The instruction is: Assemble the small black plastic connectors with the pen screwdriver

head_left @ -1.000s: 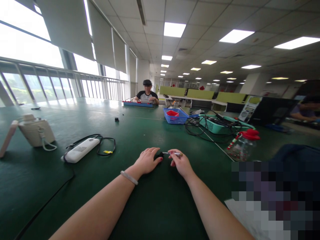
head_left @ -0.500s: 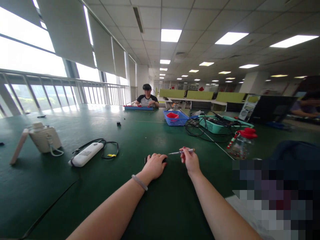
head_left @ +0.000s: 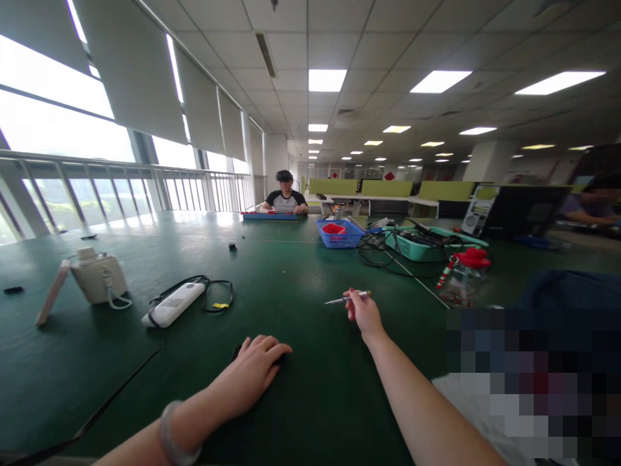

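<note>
My left hand (head_left: 255,372) lies palm down on the green table (head_left: 301,401), curled over a small black object (head_left: 236,353) of which only an edge shows. My right hand (head_left: 363,312) is raised a little above the table, farther away and to the right. Its fingers pinch a thin silver screwdriver (head_left: 345,299) that points left. A pale bracelet (head_left: 169,432) sits on my left wrist.
A white power strip (head_left: 173,303) with a black cable lies to the left, a beige device (head_left: 99,277) beyond it. A red-lidded glass jar (head_left: 462,277), a blue basket (head_left: 339,232) and a teal basket (head_left: 422,244) of cables stand right. A person (head_left: 284,193) sits at the far end.
My left hand has slid toward me with the black object under it. My right hand has lifted away with the screwdriver, so the two hands are now apart.
</note>
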The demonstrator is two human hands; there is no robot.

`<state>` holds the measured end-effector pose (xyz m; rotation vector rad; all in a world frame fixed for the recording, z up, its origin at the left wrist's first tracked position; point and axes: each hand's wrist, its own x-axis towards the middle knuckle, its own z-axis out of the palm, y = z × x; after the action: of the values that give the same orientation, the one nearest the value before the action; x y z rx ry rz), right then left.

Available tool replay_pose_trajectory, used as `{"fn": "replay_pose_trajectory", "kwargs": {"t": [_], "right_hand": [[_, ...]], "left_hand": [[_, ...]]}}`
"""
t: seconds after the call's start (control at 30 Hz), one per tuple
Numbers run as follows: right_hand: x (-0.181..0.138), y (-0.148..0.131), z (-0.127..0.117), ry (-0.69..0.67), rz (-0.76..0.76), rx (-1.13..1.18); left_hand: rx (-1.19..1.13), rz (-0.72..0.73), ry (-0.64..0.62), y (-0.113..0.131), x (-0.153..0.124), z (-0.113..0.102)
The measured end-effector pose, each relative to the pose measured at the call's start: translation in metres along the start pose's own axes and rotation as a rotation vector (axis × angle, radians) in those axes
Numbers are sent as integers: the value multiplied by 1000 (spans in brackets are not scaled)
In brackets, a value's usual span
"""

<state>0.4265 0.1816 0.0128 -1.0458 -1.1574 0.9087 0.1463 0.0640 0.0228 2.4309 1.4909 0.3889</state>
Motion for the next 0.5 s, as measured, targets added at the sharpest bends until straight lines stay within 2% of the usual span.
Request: {"fn": "replay_pose_trajectory", "kwargs": {"t": [0.27,0.5], "right_hand": [[-1,2,6,-66,-19,-67],[-1,1,7,-71,-27,-80]], "left_hand": [[-87,-44,22,-62,-67,-21],[-127,-100,59,-101,-87,-31]]}}
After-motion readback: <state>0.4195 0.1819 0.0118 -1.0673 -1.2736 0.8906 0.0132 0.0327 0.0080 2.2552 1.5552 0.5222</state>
